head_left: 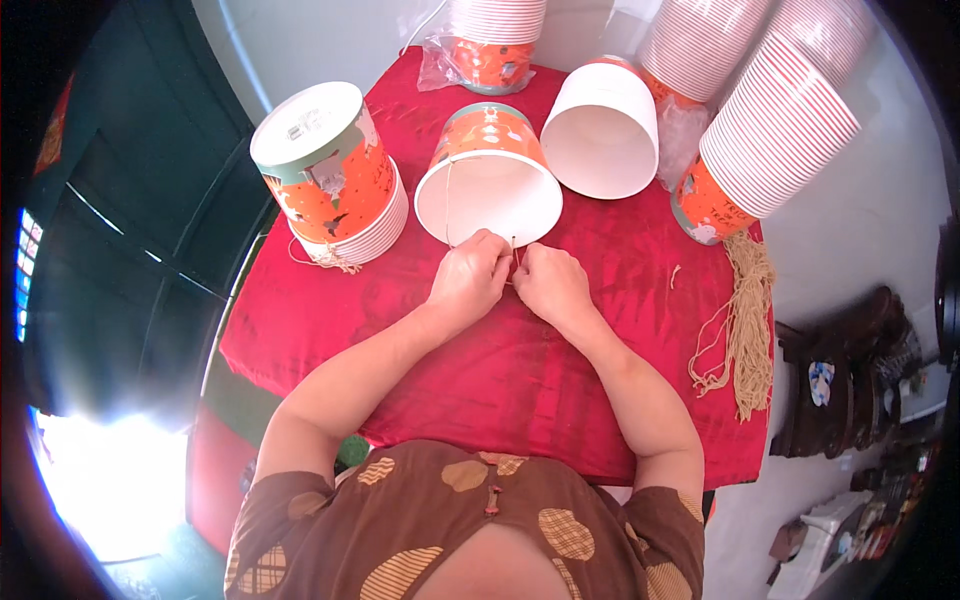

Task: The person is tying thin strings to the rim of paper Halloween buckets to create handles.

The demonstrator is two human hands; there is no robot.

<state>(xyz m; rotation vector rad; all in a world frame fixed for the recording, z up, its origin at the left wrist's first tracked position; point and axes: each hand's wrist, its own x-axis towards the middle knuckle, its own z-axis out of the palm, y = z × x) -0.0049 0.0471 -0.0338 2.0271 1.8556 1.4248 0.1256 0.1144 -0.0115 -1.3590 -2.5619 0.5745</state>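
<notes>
Left hand (472, 275), right hand (552, 284): fingertips curled out of sight, so how they grip the cord (447, 205) escapes me | back tub stack (497, 22): top cut off | bright opening (115, 480) below the dark door (150, 190): glare hides what's beyond | far-right clutter (895, 500): too small to name

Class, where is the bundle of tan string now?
In the head view, the bundle of tan string lies at the right edge of the red cloth, just below a tilted stack of buckets.
</notes>
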